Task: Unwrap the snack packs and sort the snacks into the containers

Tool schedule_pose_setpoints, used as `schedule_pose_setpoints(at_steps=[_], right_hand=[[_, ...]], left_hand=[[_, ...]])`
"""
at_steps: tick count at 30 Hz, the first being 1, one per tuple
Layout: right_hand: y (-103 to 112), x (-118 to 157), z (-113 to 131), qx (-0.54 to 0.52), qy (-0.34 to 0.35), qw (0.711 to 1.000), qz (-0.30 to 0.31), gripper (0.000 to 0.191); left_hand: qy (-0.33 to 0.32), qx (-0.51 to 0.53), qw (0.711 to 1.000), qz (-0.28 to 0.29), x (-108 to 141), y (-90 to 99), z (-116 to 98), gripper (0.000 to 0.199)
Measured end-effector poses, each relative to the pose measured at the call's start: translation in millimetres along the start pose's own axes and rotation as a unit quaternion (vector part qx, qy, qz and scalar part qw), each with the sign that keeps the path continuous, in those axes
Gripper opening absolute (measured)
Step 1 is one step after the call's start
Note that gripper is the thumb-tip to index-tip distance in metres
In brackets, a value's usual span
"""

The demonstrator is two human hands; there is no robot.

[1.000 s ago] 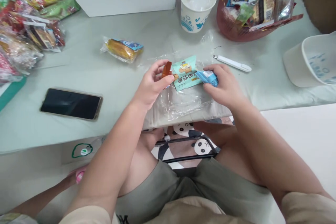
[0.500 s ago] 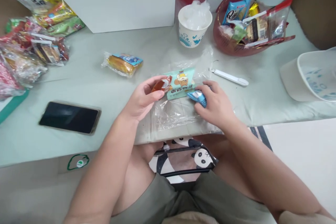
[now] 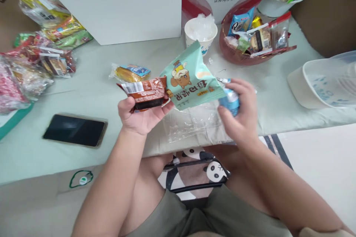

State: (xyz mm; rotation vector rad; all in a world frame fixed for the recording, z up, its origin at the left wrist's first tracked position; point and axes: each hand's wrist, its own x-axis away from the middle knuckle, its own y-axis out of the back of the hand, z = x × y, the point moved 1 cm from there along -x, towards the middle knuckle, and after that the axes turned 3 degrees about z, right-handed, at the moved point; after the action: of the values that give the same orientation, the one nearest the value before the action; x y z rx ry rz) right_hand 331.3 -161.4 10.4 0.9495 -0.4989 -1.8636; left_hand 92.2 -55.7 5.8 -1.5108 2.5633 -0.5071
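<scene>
My left hand is closed around a brown snack packet with a white barcode label. Against it leans a mint-green nut packet with a squirrel cartoon, raised above the table and spanning the gap between my hands. My right hand grips a small blue snack packet, close to the green packet's right corner; whether those fingers touch the green one I cannot tell. Below them a clear plastic bag lies flat on the table. The white-handled cutter is mostly hidden behind my right hand.
A wrapped bread and a phone lie to the left, beyond them a pile of packaged snacks. At the back stand a paper cup holding crumpled plastic, a red snack basket, a white box and, rightward, a white tub.
Both hands have lifted the packets up off the clear bag. The brown and green packets now face upward, more fully visible, and my right hand has shifted right with the blue one.
</scene>
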Motion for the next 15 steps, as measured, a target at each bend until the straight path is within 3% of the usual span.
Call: schedule_pose_setpoints(at_steps=[2,6,10,13,15], right_hand=[[0,-5,-17,-0.106,-0.048,0.993,-0.012,0.051],[-9,-17,-45,-0.312,-0.116,0.943,0.000,0.060],[-16,-20,-38,-0.365,-0.139,0.918,0.066,0.063],[-24,-18,-29,-0.406,-0.177,0.889,0.112,0.063],[-30,-16,-29,-0.426,-0.209,0.873,0.110,0.063]], left_hand=[[0.020,0.023,1.000,0.003,-3,-7.6,4,0.073],[0.061,0.036,0.997,0.041,-11,-25.6,15,0.072],[0.072,0.039,0.995,0.060,-18,-51.1,28,0.061],[0.053,-0.010,0.998,0.037,-25,-73.3,40,0.060],[0.026,-0.060,0.998,0.005,-30,-85.9,49,0.060]])
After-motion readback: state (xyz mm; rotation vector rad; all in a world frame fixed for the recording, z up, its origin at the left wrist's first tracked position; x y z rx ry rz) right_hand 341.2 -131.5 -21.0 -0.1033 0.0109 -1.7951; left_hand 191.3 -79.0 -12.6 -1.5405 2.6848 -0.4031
